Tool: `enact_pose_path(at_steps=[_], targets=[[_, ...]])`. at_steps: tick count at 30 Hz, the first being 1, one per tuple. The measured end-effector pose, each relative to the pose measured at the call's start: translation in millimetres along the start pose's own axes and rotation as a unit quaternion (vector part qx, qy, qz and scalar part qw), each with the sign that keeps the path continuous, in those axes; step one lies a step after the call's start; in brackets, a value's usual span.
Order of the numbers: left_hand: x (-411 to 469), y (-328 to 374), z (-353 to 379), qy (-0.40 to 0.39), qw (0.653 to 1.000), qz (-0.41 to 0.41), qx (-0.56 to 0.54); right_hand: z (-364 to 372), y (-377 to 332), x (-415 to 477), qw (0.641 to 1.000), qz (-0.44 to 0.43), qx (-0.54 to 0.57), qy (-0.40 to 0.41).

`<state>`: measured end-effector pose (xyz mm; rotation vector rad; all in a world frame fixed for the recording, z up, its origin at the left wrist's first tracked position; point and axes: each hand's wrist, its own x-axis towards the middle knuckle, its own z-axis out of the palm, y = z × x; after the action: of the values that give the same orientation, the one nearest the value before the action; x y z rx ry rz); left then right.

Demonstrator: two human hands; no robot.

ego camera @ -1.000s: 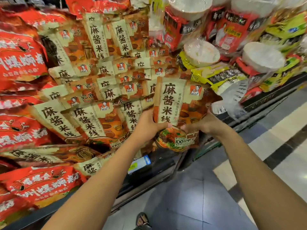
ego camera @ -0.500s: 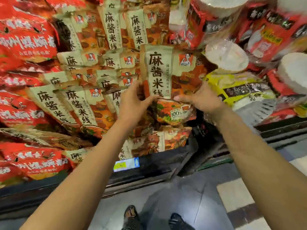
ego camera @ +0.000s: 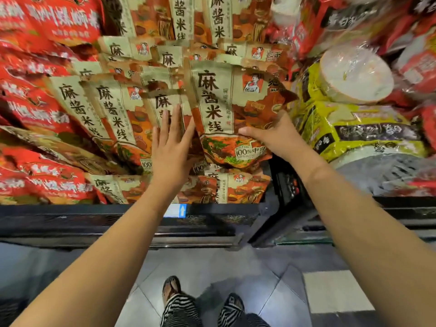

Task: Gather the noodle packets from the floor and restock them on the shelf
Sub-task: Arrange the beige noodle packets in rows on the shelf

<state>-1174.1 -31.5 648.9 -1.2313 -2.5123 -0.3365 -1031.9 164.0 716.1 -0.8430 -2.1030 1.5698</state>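
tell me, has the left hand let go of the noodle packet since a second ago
Yes. The left hand has come off the noodle packet and moved left, now flat on the neighbouring shelf packets. The right hand alone grips it.

Head view, single: worn high, facing forward and steeply down, close to the shelf (ego camera: 132, 223) front; floor (ego camera: 212, 267) below.

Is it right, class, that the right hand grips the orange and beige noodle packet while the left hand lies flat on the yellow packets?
Not quite. The head view shows the left hand flat on the neighbouring orange and beige packets, not the yellow packets, which lie to the right. The right hand does grip the orange and beige noodle packet.
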Motion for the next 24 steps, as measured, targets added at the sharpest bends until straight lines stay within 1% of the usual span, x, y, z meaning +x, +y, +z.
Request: enact_pose_path(at_steps=[2,6,8,11,13,15,20,24], targets=[[5,-1,1,-0.002,1.0,-0.002,0.004,0,18,0,1.0,-0.001,0.004,0.003],[3,-1,4,-0.002,1.0,-0.006,0.017,7,54,-9,0.997,0.051,-0.029,-0.043],[0,1,4,-0.004,1.0,-0.009,0.018,7,63,-12,0.997,0.061,-0.024,-0.035],[-3,2,2,-0.007,1.0,-0.007,0.013,2,61,-12,0.998,0.052,-0.028,-0.022],[-7,3,1,0.003,1.0,-0.006,-0.004,0,59,-12,0.998,0.052,-0.025,-0.022],[-12,3,1,0.022,1.0,-0.005,-0.021,-1,60,-14,0.998,0.06,-0.007,-0.007],[-26,-1,1,0.06,0.997,0.008,-0.042,-3,70,-24,0.994,0.061,0.055,0.067],[-33,0,0,0.074,0.996,0.02,-0.052,10,72,-33,0.99,0.068,0.061,0.111]])
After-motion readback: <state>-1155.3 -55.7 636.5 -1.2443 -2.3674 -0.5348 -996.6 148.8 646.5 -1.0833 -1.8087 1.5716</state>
